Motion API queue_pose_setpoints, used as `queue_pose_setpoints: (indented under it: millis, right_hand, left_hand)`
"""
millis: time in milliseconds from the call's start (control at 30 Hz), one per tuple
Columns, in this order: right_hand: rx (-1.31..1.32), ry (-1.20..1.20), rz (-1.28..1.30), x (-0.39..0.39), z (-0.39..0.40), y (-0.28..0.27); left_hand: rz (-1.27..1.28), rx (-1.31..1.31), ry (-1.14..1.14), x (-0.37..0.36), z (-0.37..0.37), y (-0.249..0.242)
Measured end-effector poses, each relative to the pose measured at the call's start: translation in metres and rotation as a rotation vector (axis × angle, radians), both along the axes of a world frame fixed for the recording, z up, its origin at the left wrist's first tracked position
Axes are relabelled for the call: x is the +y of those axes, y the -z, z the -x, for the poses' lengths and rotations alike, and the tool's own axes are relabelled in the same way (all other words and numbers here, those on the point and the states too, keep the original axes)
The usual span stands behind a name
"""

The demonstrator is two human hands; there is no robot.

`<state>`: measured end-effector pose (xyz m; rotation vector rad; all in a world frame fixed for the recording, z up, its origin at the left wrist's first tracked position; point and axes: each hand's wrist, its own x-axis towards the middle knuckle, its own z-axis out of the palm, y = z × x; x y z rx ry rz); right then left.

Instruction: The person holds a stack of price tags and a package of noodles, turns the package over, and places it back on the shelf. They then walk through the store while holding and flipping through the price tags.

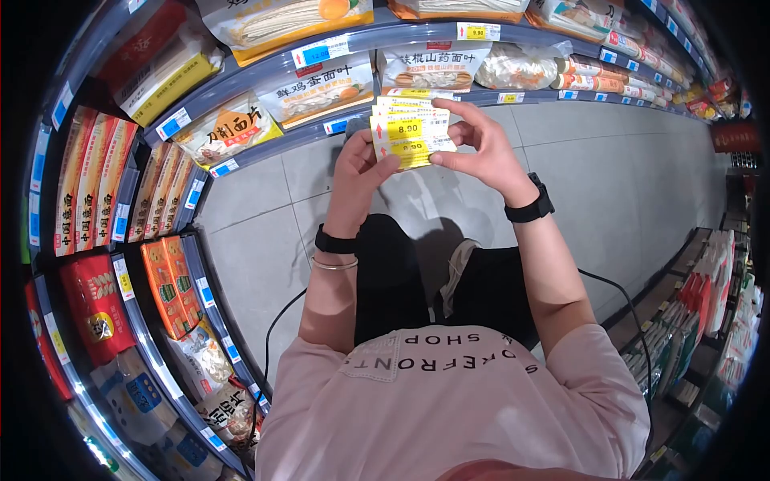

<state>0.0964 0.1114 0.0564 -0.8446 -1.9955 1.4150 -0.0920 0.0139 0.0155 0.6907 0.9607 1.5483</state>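
Between my two hands is a fanned stack of yellow and white price tags (413, 130), two of them reading 8.90. My left hand (359, 167) grips the stack's left edge, thumb on the front near the bottom. On the right side my right hand (484, 147) pinches it, with the thumb at the lower corner and the index finger along the top. The tags are held up in front of the lower shelf, above the floor. Behind them, a bag of noodle sheets (433, 68) stands on the shelf.
A curved shelf rail (269, 147) with blue and yellow tags runs ahead and down the left. On it stand noodle bags (317, 88), red boxes (96, 180) and orange packs (172, 284). Grey floor tiles (593, 160) lie below; more shelving with packages (706, 297) stands at right.
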Motion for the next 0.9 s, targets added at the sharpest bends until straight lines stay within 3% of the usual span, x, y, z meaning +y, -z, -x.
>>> queue_pose_setpoints:
  millis: [67, 133, 333, 900]
  right_hand:
    - [-0.004, 0.001, 0.048, 0.0, -0.001, 0.004]
    - [0.106, 0.005, 0.272, 0.0, 0.0, 0.007]
    - [0.21, 0.189, 0.425, 0.0, 0.012, 0.011]
    - [0.179, 0.284, 0.407, 0.0, 0.012, 0.016]
  left_hand:
    - [-0.014, 0.012, 0.08, -0.003, 0.001, -0.005]
    - [-0.011, 0.018, 0.095, -0.003, 0.004, -0.003]
    - [-0.036, 0.074, 0.14, -0.004, 0.004, 0.0]
    - [-0.001, 0.081, 0.123, -0.006, -0.001, 0.006]
